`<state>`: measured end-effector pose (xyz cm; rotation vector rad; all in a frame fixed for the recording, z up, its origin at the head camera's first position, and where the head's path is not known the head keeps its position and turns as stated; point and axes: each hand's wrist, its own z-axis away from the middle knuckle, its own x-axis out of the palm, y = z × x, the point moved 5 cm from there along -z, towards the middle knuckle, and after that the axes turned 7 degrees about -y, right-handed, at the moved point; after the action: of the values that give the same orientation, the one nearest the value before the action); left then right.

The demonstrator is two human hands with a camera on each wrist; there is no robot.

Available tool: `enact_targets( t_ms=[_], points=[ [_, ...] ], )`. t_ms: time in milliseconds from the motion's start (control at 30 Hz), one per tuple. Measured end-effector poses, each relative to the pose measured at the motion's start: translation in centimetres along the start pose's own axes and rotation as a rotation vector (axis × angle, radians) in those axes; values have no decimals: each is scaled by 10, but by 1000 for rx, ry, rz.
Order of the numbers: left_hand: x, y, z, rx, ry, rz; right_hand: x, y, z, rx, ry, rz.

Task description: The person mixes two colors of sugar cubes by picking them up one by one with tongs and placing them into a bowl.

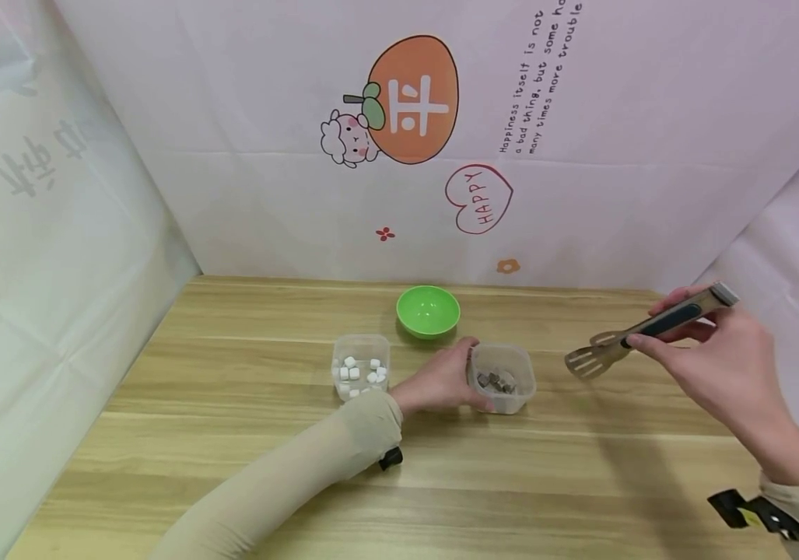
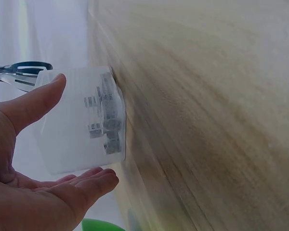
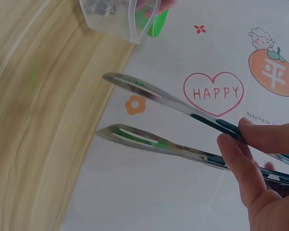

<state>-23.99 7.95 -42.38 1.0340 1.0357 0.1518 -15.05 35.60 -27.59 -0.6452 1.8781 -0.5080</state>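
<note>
My left hand [image 1: 441,379] holds a clear plastic container [image 1: 513,402] from its left side, thumb along one wall and fingers along the opposite one. Several small dark grey cubes [image 2: 108,113] lie at the bottom of this container. To its right, my right hand [image 1: 728,365] grips metal tongs [image 1: 672,320] with dark teal grip panels and slotted ends. In the right wrist view the tongs' two arms stand apart, with nothing between their tips. The tong heads are above the table, pointing toward the container.
A second clear container [image 1: 361,342] with several small white cubes stands left of the left hand, partly covered by the sleeve. Behind the containers is a green bowl [image 1: 429,311]. A printed white cloth [image 1: 266,194] hangs along the back edge of the wooden table [image 1: 483,498].
</note>
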Motion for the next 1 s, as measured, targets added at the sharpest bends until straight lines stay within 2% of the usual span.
enact_targets(
  t_ms=[167, 467, 533, 667, 900, 1000],
  points=[
    [1, 0, -1, 16, -7, 23, 4, -4, 1, -8, -15, 10],
    [4, 1, -1, 15, -7, 34, 21, -9, -1, -85, -148, -161],
    [4, 1, -1, 19, -7, 40, 22, -9, -1, -98, -156, -166],
    [5, 1, -2, 28, -4, 39, 24, -9, 0, -86, -155, -158],
    [8, 0, -4, 32, 2, 43, 26, -14, 1, -118, -57, -114],
    [8, -1, -4, 29, 5, 41, 26, -16, 1, -115, -47, -102]
  ],
)
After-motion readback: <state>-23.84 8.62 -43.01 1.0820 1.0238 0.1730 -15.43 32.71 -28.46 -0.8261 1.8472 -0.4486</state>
